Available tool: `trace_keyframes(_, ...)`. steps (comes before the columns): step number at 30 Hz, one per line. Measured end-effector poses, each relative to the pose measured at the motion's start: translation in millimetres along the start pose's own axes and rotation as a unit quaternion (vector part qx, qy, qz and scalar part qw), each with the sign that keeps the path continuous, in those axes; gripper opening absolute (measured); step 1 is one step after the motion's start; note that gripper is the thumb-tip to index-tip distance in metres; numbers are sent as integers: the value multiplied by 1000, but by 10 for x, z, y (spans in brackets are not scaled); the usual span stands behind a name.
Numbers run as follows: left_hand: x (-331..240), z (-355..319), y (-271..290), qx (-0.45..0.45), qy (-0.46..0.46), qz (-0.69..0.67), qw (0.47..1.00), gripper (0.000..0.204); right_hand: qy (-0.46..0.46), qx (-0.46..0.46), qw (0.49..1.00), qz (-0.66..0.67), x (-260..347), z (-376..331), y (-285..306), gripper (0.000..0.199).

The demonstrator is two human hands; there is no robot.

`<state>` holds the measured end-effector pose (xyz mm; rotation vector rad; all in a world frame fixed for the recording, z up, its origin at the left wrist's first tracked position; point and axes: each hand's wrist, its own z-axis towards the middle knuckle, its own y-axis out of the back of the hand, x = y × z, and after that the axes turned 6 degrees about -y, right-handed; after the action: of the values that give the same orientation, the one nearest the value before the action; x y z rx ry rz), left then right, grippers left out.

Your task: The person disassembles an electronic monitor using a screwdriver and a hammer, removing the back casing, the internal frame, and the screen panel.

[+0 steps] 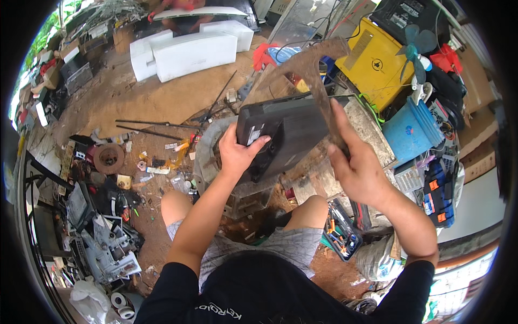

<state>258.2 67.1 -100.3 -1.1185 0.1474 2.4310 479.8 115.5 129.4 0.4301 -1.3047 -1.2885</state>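
My left hand point(240, 150) grips the left end of a flat black plastic casing point(302, 125), its thumb over the front and the other fingers around the edge. The casing is tilted above a worn work surface point(313, 181); I cannot make out what device it is. My right hand point(359, 167) is closed around the handle of a rusty hammer point(324, 94). The hammer's head is raised beyond the casing's far edge, and the handle passes in front of the casing's right part. Whether the hammer touches the casing cannot be told.
A yellow box point(372, 65) and a blue bucket point(413, 132) stand at the right. Below them sits a tray of small tools point(342, 229). White foam blocks point(194, 51) lie at the back. Scrap parts point(110, 243) and a rusty disc point(109, 158) litter the ground at left.
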Motion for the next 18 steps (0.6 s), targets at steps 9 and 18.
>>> trace_keyframes(9,-81,14,43,20,-10,0,1000,48,-224,-177,955,85,-625,-719,444,67)
trace_keyframes(18,0,-42,32,21,18,11,1000,46,-559,50,809,-173,-2703,-3522,-1355,66)
